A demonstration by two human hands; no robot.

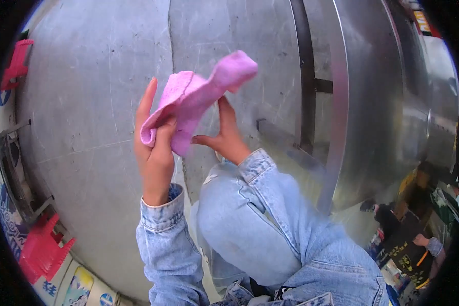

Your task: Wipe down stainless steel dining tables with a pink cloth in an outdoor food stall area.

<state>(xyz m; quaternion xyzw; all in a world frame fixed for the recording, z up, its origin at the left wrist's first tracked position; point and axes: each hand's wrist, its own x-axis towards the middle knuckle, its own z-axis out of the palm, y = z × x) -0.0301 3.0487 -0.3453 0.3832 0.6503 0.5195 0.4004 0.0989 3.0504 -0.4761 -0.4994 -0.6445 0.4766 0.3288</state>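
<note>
A pink cloth (193,103), folded and creased, is in the air in front of my bent knee. My left hand (155,149) grips its lower left part, thumb over the front and one finger pointing up beside it. Close to the cloth's right side is my right hand (225,134), thumb and index finger spread wide. The index fingertip meets the cloth's lower edge, and the thumb tip is by its lower corner. Any fingers behind the cloth are hidden. The cloth's upper right end is slightly blurred.
Beneath is a scratched grey floor (88,95) with a seam. A steel unit (371,95) and a dark metal frame (307,76) stand at right. Red plastic pieces (46,248) and printed white containers (78,287) line the left. Another person (405,237) is at lower right.
</note>
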